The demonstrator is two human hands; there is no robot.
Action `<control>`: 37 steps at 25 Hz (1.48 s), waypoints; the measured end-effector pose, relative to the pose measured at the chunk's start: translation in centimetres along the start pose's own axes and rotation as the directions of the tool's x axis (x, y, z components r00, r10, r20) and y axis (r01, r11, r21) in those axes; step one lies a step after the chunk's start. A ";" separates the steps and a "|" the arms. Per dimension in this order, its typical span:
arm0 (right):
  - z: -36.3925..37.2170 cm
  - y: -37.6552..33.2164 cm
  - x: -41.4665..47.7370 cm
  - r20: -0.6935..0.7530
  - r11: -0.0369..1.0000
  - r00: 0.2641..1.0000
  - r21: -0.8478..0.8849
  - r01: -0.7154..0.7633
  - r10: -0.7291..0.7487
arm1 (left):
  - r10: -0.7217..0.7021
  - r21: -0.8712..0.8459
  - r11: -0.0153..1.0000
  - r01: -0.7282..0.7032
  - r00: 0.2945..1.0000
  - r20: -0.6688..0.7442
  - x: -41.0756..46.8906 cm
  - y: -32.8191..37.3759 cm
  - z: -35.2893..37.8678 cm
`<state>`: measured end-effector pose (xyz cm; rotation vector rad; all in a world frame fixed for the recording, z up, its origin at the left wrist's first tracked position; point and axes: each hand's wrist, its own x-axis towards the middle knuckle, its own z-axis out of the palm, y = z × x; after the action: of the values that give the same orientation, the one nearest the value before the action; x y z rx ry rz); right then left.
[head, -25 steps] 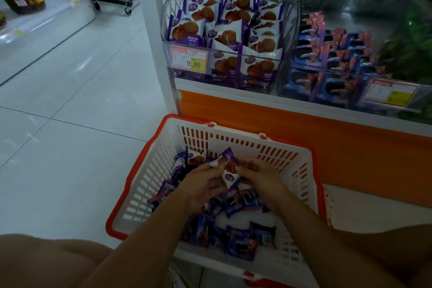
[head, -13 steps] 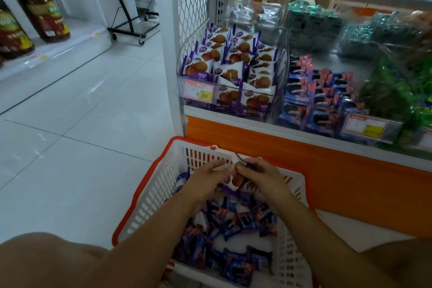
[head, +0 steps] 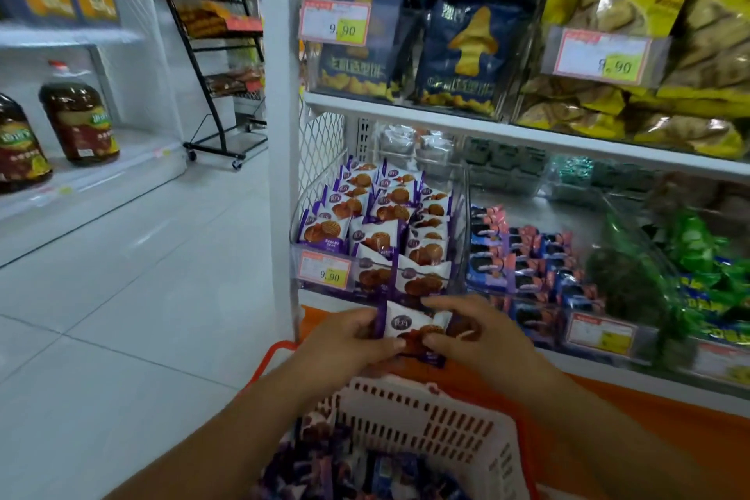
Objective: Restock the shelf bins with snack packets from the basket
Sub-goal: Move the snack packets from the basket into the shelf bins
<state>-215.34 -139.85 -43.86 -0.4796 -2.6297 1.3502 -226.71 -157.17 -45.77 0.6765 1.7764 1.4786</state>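
Observation:
My left hand (head: 352,340) and my right hand (head: 479,335) both grip a small stack of purple-and-white waffle snack packets (head: 412,328), held just below the front of a clear shelf bin (head: 324,256). That bin is packed with several matching waffle packets (head: 381,215). Under my hands stands the white basket with an orange rim (head: 426,422), holding several dark blue and purple packets (head: 324,459).
A neighbouring clear bin holds blue and pink biscuit packets (head: 527,256), with green packets (head: 698,256) further right. The upper shelf carries navy and yellow snack bags (head: 466,53). An orange shelf base (head: 649,410) runs below. Open tiled floor (head: 142,296) lies left, with oil bottles (head: 77,114).
Both hands have lifted out of the basket with waffle packets and risen to the front of the waffle bin. The view has tilted upward, showing the upper shelf.

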 end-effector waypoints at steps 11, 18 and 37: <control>-11.2 -3.7 17.4 -0.366 0.937 0.921 -0.350 -0.003 -0.134 | 0.544 0.926 0.243 -0.289 0.831 0.116 14.1 7.7 -4.6; -12.3 -1.0 27.2 -0.269 0.787 0.960 -0.607 -0.107 -0.077 | 0.335 0.971 0.164 -0.175 0.936 0.112 19.4 7.1 -5.6; -2.6 -0.1 9.1 -0.248 0.654 0.646 -0.547 0.522 -0.722 | 0.751 0.894 -0.079 -0.441 0.564 0.344 9.2 4.3 -3.8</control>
<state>-223.15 -134.80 -42.42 0.1272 -2.3115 0.3600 -235.50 -151.40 -43.00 2.3413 2.7493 0.6692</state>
